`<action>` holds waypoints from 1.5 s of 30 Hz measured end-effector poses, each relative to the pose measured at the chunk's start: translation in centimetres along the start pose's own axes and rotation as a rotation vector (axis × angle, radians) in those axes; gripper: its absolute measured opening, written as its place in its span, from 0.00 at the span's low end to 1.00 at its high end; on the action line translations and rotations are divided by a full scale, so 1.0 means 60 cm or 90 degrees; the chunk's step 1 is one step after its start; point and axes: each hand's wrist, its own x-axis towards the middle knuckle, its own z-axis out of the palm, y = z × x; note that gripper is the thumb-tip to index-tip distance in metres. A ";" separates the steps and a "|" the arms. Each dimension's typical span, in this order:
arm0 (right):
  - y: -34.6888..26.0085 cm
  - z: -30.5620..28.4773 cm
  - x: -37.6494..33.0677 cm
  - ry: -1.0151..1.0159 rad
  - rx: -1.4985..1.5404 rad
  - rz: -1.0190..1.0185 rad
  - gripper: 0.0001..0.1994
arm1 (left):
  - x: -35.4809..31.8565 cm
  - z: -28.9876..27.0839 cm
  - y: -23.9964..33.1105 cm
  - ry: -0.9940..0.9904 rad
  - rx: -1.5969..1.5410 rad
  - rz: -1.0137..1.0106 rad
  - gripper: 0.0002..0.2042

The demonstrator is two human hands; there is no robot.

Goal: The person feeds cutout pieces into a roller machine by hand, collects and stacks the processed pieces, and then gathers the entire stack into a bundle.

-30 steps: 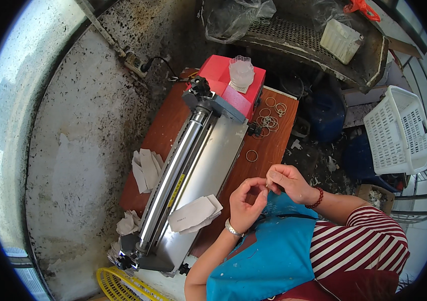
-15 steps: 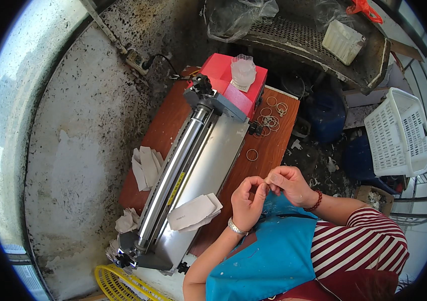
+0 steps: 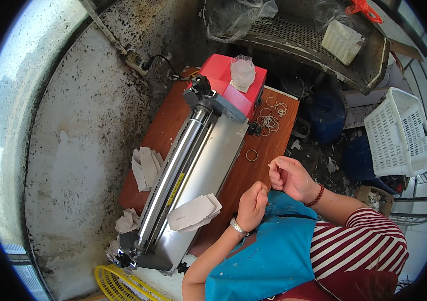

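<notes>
We hold both hands, left point(image 3: 253, 203) and right point(image 3: 289, 176), curled shut at the table point(image 3: 253, 173) edge, contents hidden, near loose bands point(image 3: 268, 120) kept within reach beside the roller machine point(image 3: 193, 175).

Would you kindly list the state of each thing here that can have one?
Left hand: curled shut, over the table's edge.
Right hand: fingers bent, beside the left.
Roller machine: lying along the wooden table.
Paper stack: resting on the machine's tray.
Rubber bands: loose, scattered on the table.
White basket: tilted.
</notes>
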 end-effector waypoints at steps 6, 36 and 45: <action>-0.033 -0.020 0.018 0.038 0.006 -0.094 0.15 | -0.002 -0.003 -0.012 -0.135 0.081 -0.052 0.13; 0.153 0.123 0.136 -0.384 -1.001 -0.629 0.11 | -0.103 -0.196 0.135 0.053 0.048 -0.062 0.09; 0.181 0.135 0.146 -0.333 -1.133 -0.650 0.14 | -0.115 -0.304 0.109 0.448 0.037 0.006 0.08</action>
